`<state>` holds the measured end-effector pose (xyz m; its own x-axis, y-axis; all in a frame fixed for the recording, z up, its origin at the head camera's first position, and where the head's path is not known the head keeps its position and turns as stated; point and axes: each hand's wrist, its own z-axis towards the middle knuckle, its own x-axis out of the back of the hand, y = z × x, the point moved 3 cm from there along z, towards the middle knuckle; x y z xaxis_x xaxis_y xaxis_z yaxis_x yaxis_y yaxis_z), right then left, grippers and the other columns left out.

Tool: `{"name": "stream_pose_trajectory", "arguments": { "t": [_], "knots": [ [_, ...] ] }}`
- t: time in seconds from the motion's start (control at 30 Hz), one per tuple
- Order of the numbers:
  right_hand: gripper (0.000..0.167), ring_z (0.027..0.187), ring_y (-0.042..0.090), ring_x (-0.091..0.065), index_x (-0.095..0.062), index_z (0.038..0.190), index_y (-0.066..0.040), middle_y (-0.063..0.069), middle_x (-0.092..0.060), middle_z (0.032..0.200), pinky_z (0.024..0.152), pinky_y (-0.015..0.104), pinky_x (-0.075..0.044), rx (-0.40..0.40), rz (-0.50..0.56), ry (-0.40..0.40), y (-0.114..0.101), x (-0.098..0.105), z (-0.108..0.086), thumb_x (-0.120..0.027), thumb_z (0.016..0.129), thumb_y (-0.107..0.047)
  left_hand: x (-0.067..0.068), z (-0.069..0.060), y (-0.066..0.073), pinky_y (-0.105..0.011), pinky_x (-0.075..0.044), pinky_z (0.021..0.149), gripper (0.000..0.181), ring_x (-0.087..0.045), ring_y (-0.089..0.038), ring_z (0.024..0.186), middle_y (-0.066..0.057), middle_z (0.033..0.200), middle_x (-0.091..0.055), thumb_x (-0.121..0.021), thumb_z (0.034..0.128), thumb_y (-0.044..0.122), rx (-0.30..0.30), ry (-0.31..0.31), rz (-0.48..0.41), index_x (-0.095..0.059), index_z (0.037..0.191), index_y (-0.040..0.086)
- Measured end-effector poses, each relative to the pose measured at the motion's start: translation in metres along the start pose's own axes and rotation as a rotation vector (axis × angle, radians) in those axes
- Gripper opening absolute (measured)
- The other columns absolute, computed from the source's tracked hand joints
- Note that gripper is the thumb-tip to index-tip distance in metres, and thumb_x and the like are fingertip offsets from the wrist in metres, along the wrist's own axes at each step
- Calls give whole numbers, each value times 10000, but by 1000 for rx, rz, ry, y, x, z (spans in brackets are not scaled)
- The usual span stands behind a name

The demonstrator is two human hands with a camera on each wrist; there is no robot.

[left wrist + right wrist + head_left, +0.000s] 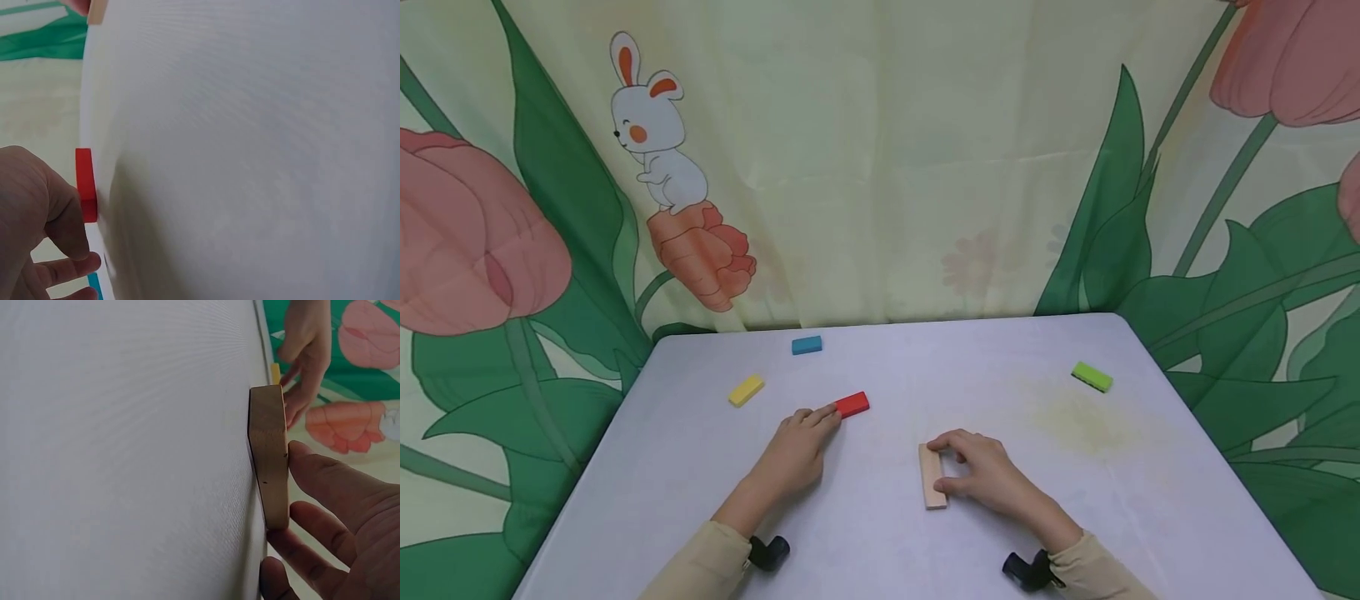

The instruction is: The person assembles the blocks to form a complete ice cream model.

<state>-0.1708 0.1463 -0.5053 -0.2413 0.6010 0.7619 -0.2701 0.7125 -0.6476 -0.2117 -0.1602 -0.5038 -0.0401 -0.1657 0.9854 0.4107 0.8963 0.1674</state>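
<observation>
A red block [853,405] lies on the white-covered table left of the middle. The fingertips of my left hand [797,450] touch its left end, fingers stretched forward; in the left wrist view the thumb covers part of the red block [85,175]. To the right, a plain wooden block [932,483] lies flat, its long side pointing away from me. Thumb and forefinger of my right hand [988,475] are curled at its right side, holding it near both ends. The right wrist view shows the wooden block [270,456] resting on the table beside the fingertips.
Beyond the left hand lie a yellow block [747,390] and a blue block [807,345]. A green block [1092,377] lies at the far right. Behind the table [880,550] hangs a curtain [880,167] printed with tulips and a rabbit.
</observation>
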Motion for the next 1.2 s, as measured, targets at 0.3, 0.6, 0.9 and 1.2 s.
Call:
{"name": "stream_pose_trajectory", "arguments": {
  "t": [0.3, 0.6, 0.9, 1.2],
  "knots": [
    [506, 920, 82, -513, -676, 1289, -271, -159, -665, 1209, 916, 433, -356, -3, 0, 0, -4, 0, 0, -866, 827, -351, -3, 9, 12, -536, -476, 1119, 540, -533, -340, 1350, -55, 1562, -525, -659, 946, 67, -38, 4, -28, -586, 1475, 145],
    [511, 927, 91, -512, -678, 1287, -271, -168, -662, 1195, 919, 447, -355, -27, 9, -11, -6, 0, 0, -877, 819, -326, -6, 20, 24, -536, -449, 1149, 538, -512, -333, 1382, -35, 1582, -506, -616, 969, 76, -67, -11, -48, -563, 1498, 157],
    [506, 929, 84, -514, -681, 1279, -278, -161, -667, 1209, 920, 451, -369, -22, -4, -3, -5, 2, 0, -875, 818, -348, -10, 30, 38, -544, -425, 1168, 542, -481, -317, 1414, -16, 1607, -474, -600, 988, 95, -84, -36, -51, -538, 1520, 179],
    [519, 967, 84, -544, -672, 1297, -275, -157, -665, 1254, 939, 453, -388, -14, 7, -17, -3, 0, 1, -872, 824, -348, -12, 32, 47, -541, -420, 1177, 559, -455, -322, 1447, 1, 1622, -454, -621, 985, 122, -85, -57, -40, -527, 1530, 199]
  ]
}}
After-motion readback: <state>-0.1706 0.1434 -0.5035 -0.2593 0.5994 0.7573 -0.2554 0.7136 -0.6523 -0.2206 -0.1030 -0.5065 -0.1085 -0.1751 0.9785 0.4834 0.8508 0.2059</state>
